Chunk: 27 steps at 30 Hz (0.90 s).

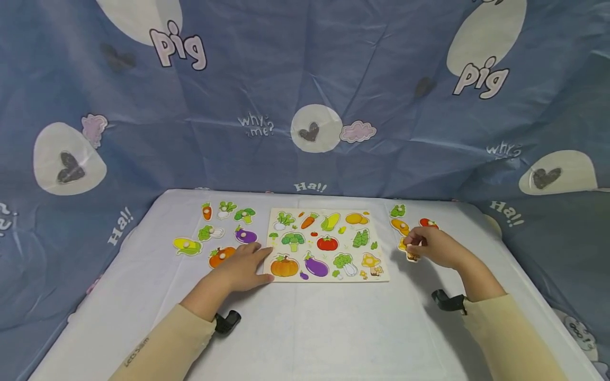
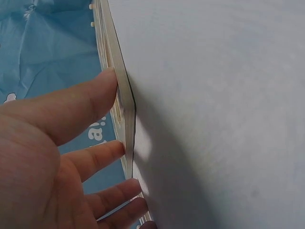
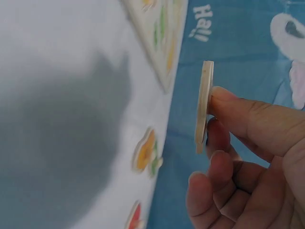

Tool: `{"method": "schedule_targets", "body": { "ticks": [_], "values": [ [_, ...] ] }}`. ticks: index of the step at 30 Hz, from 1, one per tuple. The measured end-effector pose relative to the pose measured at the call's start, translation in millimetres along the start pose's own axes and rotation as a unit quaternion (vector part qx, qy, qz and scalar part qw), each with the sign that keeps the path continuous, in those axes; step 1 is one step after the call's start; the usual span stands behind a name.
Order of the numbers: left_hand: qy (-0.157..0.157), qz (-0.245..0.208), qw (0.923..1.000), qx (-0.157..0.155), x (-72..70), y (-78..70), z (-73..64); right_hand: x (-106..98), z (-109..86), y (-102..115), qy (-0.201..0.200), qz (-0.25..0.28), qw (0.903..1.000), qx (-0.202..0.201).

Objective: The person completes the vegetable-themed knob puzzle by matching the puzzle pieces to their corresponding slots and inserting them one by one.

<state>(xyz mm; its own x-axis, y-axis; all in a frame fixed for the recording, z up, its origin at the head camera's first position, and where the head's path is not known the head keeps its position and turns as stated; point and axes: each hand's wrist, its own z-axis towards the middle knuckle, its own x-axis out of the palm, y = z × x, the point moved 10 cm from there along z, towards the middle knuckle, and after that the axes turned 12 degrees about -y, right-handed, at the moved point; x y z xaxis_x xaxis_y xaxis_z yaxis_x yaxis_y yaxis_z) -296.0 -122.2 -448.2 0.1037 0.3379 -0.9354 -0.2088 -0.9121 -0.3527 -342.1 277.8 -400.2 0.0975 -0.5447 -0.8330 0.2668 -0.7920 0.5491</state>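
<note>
My right hand [image 1: 436, 246] pinches a wooden mushroom puzzle piece [image 1: 411, 256] right of the board. Thumb and fingertips grip this piece [image 3: 204, 109], turned edge-on in the right wrist view and lifted above the cloth. The vegetable puzzle board [image 1: 344, 241] lies flat in the middle, its pictures face up. On its lower left side rests my left hand [image 1: 245, 267], fingers spread and thumb at the near corner. From the left wrist, the thumb and a finger touch the board's edge [image 2: 125, 93]. A pumpkin piece [image 1: 221, 257] is partly under the left hand.
Left of the board lie knobbed pieces, among them corn [image 1: 187, 246], eggplant [image 1: 246, 236], broccoli [image 1: 245, 214] and carrot [image 1: 206, 212]. On the right are a green piece [image 1: 397, 211], a yellow-orange piece [image 1: 400, 226] and a red tomato piece [image 1: 428, 223]. A blue printed curtain [image 1: 267, 164] hangs behind the white table.
</note>
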Motion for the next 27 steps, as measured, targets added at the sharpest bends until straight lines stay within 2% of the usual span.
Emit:
{"method": "schedule_targets", "body": {
  "ticks": [8, 20, 27],
  "values": [
    [0.003, -0.006, 1.0, -0.004, 0.3, 2.4, -0.4, 14.3, 2.4, 27.8, 0.017, 0.022, 0.9996, -0.012],
    [0.001, 0.0, 1.0, 0.009, -0.4, 1.0, 2.9, 43.2, 10.8, 39.4, 0.05, 0.041, 0.9979, -0.009],
    [0.004, 0.003, 0.9999, 0.01, 0.8, -0.6, 2.7, 57.9, 12.4, 44.1, 0.068, 0.054, 0.996, -0.022]
  ]
}}
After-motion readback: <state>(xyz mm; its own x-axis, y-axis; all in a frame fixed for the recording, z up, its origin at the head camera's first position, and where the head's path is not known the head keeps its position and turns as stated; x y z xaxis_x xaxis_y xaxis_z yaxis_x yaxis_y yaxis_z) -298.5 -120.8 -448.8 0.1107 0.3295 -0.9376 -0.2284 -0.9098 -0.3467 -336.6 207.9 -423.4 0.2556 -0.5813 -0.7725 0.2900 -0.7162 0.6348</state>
